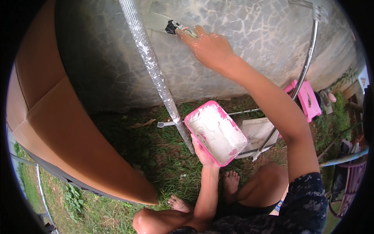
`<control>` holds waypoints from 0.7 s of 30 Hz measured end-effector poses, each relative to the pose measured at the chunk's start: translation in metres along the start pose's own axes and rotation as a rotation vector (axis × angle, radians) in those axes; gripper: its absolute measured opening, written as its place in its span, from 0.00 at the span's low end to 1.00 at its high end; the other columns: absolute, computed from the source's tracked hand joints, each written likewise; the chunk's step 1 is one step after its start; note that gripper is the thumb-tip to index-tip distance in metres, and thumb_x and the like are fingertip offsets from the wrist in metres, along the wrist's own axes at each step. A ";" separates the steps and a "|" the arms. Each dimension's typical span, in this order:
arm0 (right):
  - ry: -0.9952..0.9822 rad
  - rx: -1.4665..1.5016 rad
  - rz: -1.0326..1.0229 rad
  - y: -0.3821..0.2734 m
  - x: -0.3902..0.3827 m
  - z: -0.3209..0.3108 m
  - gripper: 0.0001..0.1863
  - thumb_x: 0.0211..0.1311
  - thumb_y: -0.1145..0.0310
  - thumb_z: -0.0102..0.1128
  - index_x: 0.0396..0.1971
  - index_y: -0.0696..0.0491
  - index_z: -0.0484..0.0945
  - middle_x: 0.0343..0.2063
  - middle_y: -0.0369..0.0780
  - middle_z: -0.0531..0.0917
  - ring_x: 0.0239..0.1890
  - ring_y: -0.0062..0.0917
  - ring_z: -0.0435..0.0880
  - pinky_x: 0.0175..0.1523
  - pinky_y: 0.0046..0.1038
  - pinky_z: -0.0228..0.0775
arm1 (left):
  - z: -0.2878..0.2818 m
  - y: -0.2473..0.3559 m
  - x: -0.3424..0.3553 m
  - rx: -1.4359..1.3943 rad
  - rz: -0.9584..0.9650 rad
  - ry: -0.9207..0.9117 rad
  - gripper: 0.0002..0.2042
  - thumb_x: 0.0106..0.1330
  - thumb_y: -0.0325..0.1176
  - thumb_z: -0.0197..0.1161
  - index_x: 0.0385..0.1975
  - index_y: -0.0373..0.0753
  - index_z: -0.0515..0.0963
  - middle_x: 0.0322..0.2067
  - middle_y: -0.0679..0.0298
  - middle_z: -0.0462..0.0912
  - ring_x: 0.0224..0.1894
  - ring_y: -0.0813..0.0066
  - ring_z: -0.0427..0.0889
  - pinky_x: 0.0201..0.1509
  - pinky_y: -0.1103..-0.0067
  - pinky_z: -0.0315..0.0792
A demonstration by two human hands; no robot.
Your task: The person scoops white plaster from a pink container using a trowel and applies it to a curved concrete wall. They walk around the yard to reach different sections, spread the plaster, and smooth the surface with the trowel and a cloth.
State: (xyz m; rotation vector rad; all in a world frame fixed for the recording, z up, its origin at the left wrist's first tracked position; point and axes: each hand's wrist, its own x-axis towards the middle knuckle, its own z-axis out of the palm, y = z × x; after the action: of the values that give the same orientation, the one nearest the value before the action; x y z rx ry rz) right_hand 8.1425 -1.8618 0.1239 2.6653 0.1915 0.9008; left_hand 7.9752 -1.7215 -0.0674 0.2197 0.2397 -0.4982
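Veined wall (265,46) is met by scraper (170,27), finger-pinched in right hand (210,47)! Over grass (165,165), tub (222,113) is held by left hand (203,154), fingers mostly hidden.

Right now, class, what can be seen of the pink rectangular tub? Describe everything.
The pink rectangular plastic-looking tub has rounded corners and a bright rim. White paste coats much of its inside, with pink patches showing near the walls. Its opening faces the camera, and it is turned diagonally in the picture, above the green grass. The person's left grip holds it at the near left side, partly hidden beneath. Its underside cannot be seen.
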 end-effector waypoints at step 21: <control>-0.018 0.043 -0.072 0.019 -0.026 0.019 0.36 0.57 0.73 0.56 0.67 0.33 0.62 0.45 0.48 0.76 0.28 0.39 0.86 0.30 0.37 0.81 | 0.003 0.007 -0.005 -0.004 0.013 -0.011 0.33 0.70 0.61 0.46 0.65 0.42 0.64 0.61 0.59 0.70 0.60 0.61 0.72 0.65 0.64 0.67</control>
State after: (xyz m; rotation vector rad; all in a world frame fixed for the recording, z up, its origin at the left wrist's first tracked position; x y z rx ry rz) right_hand 8.1339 -1.8901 0.1011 2.6868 0.3038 0.8589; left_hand 7.9747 -1.7142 -0.0622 0.2141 0.2285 -0.4860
